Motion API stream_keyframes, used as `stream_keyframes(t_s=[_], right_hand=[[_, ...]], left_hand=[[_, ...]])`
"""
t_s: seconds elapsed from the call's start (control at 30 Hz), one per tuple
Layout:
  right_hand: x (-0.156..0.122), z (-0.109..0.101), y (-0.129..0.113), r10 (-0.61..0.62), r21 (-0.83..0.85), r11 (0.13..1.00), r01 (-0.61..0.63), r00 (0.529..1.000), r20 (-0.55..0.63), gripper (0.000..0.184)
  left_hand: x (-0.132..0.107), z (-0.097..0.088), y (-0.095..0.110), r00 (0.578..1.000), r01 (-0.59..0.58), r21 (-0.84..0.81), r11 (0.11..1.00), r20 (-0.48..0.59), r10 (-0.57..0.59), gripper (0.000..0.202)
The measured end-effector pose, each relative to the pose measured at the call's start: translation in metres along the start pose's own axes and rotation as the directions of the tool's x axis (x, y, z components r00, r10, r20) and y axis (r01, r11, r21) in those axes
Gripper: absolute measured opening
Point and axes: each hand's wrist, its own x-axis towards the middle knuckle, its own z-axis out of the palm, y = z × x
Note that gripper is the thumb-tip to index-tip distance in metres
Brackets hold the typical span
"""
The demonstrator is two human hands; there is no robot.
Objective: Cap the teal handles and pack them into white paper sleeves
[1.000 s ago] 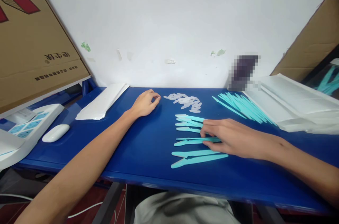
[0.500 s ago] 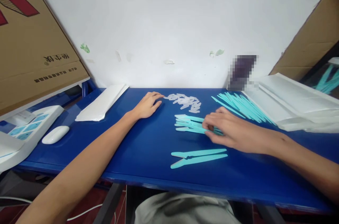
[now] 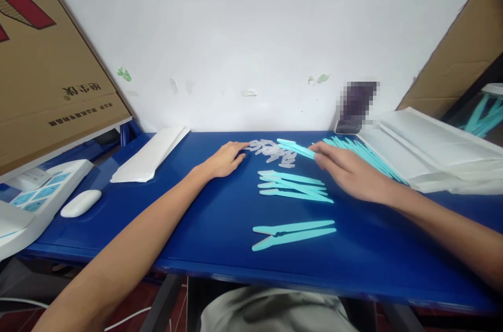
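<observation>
My right hand (image 3: 349,172) is closed on a turquoise plastic stick (image 3: 295,148) and holds it just above a small heap of clear plastic caps (image 3: 275,152) at the back of the blue table (image 3: 204,217). My left hand (image 3: 226,160) rests on the table with its fingers stretched toward the left edge of the caps, touching them. Several turquoise sticks (image 3: 293,186) lie in a group at the table's middle. Two more sticks (image 3: 294,233) lie side by side nearer to me.
A pile of turquoise sticks (image 3: 365,156) lies at the back right beside stacked white paper bags (image 3: 432,154). A folded white bag (image 3: 151,154) lies at the back left. A white mouse (image 3: 80,202) and a white device (image 3: 27,201) sit far left. Cardboard boxes stand on both sides.
My right hand moved from the middle group of sticks up and back to the caps, carrying one stick. My left hand's fingers uncurled and reached to the caps.
</observation>
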Motion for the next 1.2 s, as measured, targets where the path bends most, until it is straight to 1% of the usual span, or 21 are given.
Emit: stream_keyframes(t_s=[0.07, 0.2, 0.3, 0.33, 0.4, 0.47, 0.57, 0.67, 0.73, 0.8, 0.93, 1.03, 1.1, 1.2], right_hand=[[0.001, 0.001, 0.002, 0.024, 0.006, 1.0, -0.024, 1.0, 0.007, 0.04], [0.002, 0.003, 0.005, 0.06, 0.0, 0.998, -0.06, 0.998, 0.009, 0.046], [0.001, 0.002, 0.002, 0.1, 0.008, 0.995, -0.1, 0.995, 0.016, 0.057], [0.0, 0.001, 0.0, 0.109, 0.013, 0.994, -0.109, 0.994, 0.009, 0.057], [-0.002, 0.0, -0.006, 0.098, 0.027, 0.995, -0.097, 0.995, -0.025, 0.049], [-0.004, 0.0, -0.01, 0.057, 0.031, 0.998, -0.055, 0.995, -0.076, 0.04], [-0.004, 0.002, -0.009, 0.008, -0.01, 1.0, -0.009, 0.994, -0.106, 0.041], [-0.002, 0.006, -0.004, -0.02, -0.05, 0.999, 0.018, 0.999, -0.041, 0.045], [-0.001, 0.007, -0.002, -0.031, -0.073, 0.997, 0.032, 0.999, 0.006, 0.046], [-0.001, 0.009, -0.001, -0.037, -0.101, 0.994, 0.04, 0.999, 0.027, 0.046], [-0.002, 0.01, 0.0, -0.019, -0.132, 0.991, 0.024, 0.999, 0.038, 0.045], [-0.002, 0.011, 0.002, -0.015, -0.138, 0.99, 0.021, 0.999, 0.04, 0.04], [-0.003, 0.011, 0.002, -0.04, -0.165, 0.985, 0.047, 0.998, 0.044, 0.037], [-0.003, 0.011, 0.002, -0.059, -0.194, 0.979, 0.064, 0.998, 0.036, 0.039]], left_hand=[[0.002, 0.001, 0.004, 1.0, 0.002, 0.028, 1.0, 0.015, -0.003, 0.055], [0.005, 0.001, 0.006, 0.997, 0.008, 0.103, 0.995, 0.081, -0.016, 0.053], [0.0, -0.006, 0.004, 0.994, -0.032, 0.102, 0.994, 0.109, 0.021, 0.052], [-0.004, -0.01, 0.003, 0.992, -0.053, 0.093, 0.994, 0.118, 0.042, 0.051], [-0.013, -0.019, 0.002, 0.986, -0.091, 0.085, 0.992, 0.146, 0.078, 0.048], [-0.022, -0.029, 0.002, 0.98, -0.104, 0.089, 0.991, 0.181, 0.087, 0.044], [-0.03, -0.041, 0.006, 0.974, -0.073, 0.073, 0.995, 0.221, 0.055, 0.036], [-0.031, -0.047, 0.01, 0.975, -0.049, 0.024, 0.998, 0.217, 0.043, 0.034], [-0.031, -0.047, 0.012, 0.98, -0.054, -0.008, 0.998, 0.192, 0.055, 0.034], [-0.03, -0.046, 0.012, 0.983, -0.066, -0.024, 0.998, 0.172, 0.069, 0.033], [-0.029, -0.044, 0.011, 0.984, -0.096, -0.02, 0.995, 0.146, 0.098, 0.03], [-0.028, -0.043, 0.009, 0.986, -0.094, -0.049, 0.994, 0.136, 0.1, 0.024], [-0.028, -0.043, 0.008, 0.984, -0.089, -0.085, 0.992, 0.146, 0.101, 0.021], [-0.029, -0.046, 0.007, 0.981, -0.07, -0.127, 0.989, 0.169, 0.091, 0.019]])
